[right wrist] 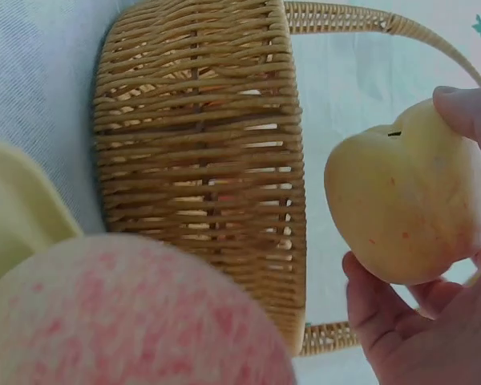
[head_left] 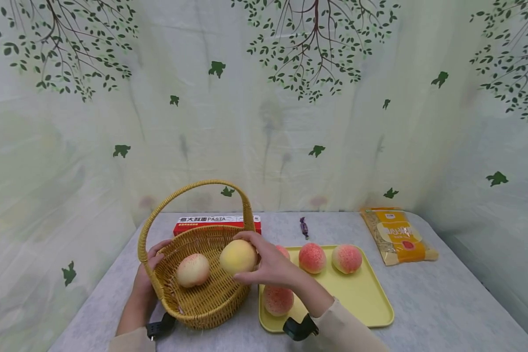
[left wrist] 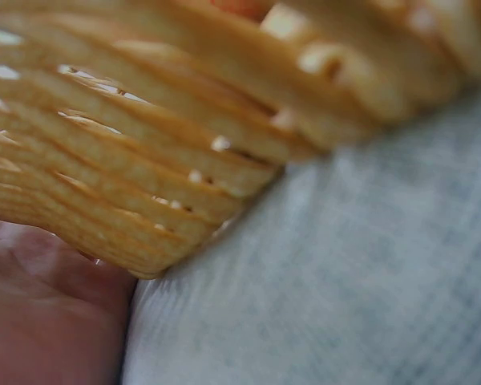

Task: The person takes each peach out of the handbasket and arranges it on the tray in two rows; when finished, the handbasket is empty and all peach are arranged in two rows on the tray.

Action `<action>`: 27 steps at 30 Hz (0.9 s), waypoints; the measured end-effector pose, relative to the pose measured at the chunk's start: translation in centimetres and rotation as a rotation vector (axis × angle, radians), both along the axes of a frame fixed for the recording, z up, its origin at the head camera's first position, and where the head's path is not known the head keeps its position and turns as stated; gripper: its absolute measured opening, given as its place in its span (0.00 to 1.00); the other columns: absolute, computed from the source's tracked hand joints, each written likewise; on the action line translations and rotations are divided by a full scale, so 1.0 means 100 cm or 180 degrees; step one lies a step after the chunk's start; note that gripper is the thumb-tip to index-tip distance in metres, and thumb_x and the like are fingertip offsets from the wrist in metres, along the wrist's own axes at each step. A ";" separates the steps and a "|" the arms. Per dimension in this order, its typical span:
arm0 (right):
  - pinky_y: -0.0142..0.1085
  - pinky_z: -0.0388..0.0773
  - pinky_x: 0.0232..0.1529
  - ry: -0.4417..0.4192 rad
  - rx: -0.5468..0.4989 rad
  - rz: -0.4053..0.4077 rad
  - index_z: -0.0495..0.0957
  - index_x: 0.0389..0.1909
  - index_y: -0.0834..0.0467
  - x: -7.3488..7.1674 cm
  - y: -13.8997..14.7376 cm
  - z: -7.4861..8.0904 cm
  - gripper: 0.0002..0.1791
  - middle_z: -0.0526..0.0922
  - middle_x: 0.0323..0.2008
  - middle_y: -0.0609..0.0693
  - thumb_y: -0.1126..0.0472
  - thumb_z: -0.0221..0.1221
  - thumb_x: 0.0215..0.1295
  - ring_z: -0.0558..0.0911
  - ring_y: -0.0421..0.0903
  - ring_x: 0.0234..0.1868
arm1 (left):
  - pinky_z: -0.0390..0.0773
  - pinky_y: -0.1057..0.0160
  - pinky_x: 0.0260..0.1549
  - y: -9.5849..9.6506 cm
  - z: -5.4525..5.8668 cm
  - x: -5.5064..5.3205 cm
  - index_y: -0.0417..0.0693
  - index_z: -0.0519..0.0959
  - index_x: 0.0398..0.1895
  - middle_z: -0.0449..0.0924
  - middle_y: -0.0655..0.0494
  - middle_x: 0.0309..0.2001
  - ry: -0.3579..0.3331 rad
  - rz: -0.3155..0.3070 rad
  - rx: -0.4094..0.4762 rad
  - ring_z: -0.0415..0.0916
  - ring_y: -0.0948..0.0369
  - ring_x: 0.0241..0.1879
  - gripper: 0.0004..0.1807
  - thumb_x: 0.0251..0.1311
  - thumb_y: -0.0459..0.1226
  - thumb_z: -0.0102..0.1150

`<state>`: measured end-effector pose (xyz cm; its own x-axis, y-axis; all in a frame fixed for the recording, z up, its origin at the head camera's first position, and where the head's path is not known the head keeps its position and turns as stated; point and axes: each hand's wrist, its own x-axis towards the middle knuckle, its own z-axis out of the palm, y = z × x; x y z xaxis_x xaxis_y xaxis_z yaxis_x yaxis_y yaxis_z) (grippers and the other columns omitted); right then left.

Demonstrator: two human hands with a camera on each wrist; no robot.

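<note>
In the head view my right hand point(head_left: 268, 261) holds a yellow peach point(head_left: 237, 257) between thumb and fingers, above the right side of a wicker basket point(head_left: 215, 318). The right wrist view shows this yellow peach point(right wrist: 409, 192) raised higher than the basket's rim. A pale peach with a pink blush point(head_left: 193, 270) lies inside the basket. My left hand point(head_left: 146, 278) grips the basket's left side, its fingers at the rim near the handle's foot. From the left wrist, only the basket's woven wall point(left wrist: 144, 152) and part of the palm point(left wrist: 48, 313) show.
A yellow tray point(head_left: 352, 303) with several pink peaches, one of them a front-left peach point(head_left: 278, 300), stands right of the basket. Behind the basket lies a red pasta box point(head_left: 217, 221). Farther back are a purple-wrapped candy point(head_left: 304, 228) and a yellow food bag point(head_left: 398, 235).
</note>
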<state>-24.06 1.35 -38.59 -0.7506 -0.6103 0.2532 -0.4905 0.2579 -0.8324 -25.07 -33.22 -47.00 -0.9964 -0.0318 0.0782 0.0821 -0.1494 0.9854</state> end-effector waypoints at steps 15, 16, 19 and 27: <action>0.39 0.77 0.52 0.0120 0.0012 -0.0409 0.66 0.66 0.33 0.007 0.037 -0.010 0.42 0.71 0.63 0.37 0.50 0.75 0.51 0.77 0.42 0.53 | 0.78 0.70 0.51 0.001 0.002 0.000 0.52 0.59 0.73 0.76 0.66 0.56 -0.0047 0.0016 -0.0028 0.78 0.68 0.54 0.24 0.78 0.45 0.40; 0.38 0.77 0.52 0.0164 0.0015 -0.0420 0.66 0.66 0.33 0.007 0.039 -0.011 0.42 0.71 0.62 0.37 0.50 0.75 0.51 0.77 0.42 0.53 | 0.78 0.70 0.51 0.001 0.002 0.000 0.52 0.59 0.73 0.76 0.66 0.57 -0.0056 0.0012 -0.0027 0.77 0.68 0.55 0.24 0.78 0.45 0.40; 0.36 0.78 0.50 0.0281 -0.0012 -0.0406 0.67 0.68 0.35 0.009 0.045 -0.013 0.43 0.72 0.62 0.38 0.51 0.75 0.51 0.77 0.42 0.52 | 0.78 0.70 0.51 0.000 0.001 0.000 0.52 0.59 0.73 0.76 0.66 0.57 -0.0049 0.0001 -0.0007 0.78 0.68 0.55 0.24 0.78 0.45 0.40; 0.33 0.78 0.48 0.0447 -0.0043 -0.0450 0.67 0.69 0.39 0.010 0.063 -0.021 0.43 0.74 0.61 0.41 0.49 0.75 0.51 0.78 0.39 0.49 | 0.78 0.70 0.52 0.000 0.003 0.001 0.53 0.59 0.72 0.76 0.66 0.57 -0.0079 0.0021 -0.0016 0.77 0.68 0.55 0.24 0.77 0.45 0.41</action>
<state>-23.10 7.61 -40.66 -0.7853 -0.4972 0.3690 -0.5618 0.3218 -0.7621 -24.95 -33.22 -46.70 -0.9978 -0.0380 0.0536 0.0585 -0.1439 0.9879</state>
